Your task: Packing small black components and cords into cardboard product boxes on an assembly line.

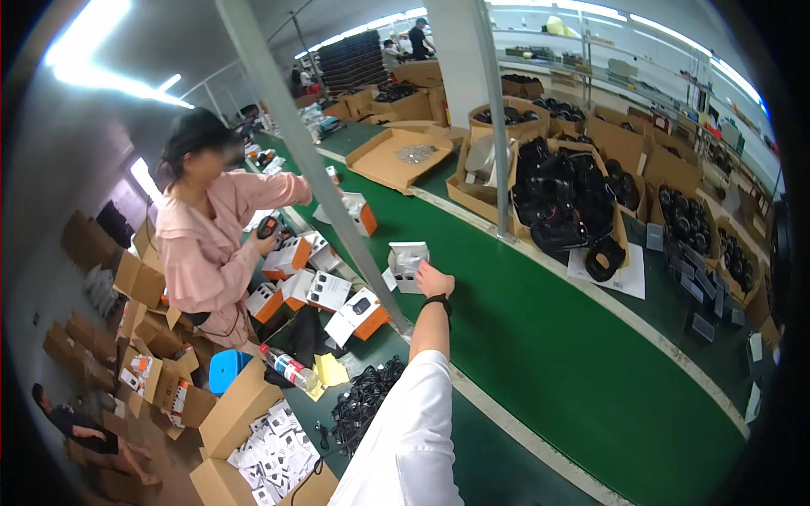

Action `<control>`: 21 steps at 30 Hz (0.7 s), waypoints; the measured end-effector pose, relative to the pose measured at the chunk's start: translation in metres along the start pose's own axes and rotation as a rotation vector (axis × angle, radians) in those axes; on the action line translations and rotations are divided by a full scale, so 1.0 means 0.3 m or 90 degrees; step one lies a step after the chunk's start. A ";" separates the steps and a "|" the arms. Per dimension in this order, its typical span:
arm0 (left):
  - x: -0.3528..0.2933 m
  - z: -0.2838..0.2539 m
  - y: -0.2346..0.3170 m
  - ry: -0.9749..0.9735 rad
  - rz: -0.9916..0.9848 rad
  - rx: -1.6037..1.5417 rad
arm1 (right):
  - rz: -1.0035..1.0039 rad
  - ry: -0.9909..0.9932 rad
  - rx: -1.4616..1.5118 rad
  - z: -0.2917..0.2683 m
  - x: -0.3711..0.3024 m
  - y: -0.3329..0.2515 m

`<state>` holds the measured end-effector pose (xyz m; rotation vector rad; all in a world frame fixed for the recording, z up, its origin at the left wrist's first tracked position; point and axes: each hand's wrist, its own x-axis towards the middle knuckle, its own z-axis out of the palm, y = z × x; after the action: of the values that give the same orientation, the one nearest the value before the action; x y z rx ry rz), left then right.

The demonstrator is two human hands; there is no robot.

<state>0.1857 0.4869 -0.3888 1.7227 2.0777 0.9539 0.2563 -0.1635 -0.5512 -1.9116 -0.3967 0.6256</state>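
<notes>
My left hand (434, 280), a dark band on its wrist and a white sleeve on its arm, reaches over the green belt (515, 312). Its fingers curl against the right side of a small open white box (407, 284), apparently gripping it. Something pale or clear shows inside; the fingertips are partly hidden. My right hand is out of view. Left of the box, beyond a metal post (308, 152), lie several white-and-orange boxes (329, 291). A co-worker in pink (207, 223) holds a dark handheld device (267, 228) and stretches the other arm toward the belt.
Black cables (367, 405), a bottle (288, 368) and a carton of leaflets (274, 451) lie at the near left. Across the belt are a shallow carton (380, 160) with small parts, a carton of black pouches (561, 190) and another upright post (498, 126).
</notes>
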 end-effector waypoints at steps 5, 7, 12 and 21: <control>0.036 0.011 0.021 0.003 0.021 0.178 | 0.068 -0.034 -0.042 -0.029 -0.003 0.023; 0.081 0.003 -0.072 0.071 0.178 0.254 | 0.083 -0.071 -0.054 -0.034 -0.015 0.011; -0.016 -0.109 -0.037 -0.081 0.396 0.192 | 0.127 -0.122 -0.104 -0.127 -0.091 -0.042; -0.871 -0.426 0.016 -0.397 0.705 -0.133 | 0.198 -0.141 0.351 -0.075 -0.292 -0.743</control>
<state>0.1793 0.2001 -0.3413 2.5892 0.5424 0.6465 0.2001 -0.1364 -0.3188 -1.3856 -0.0462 1.0395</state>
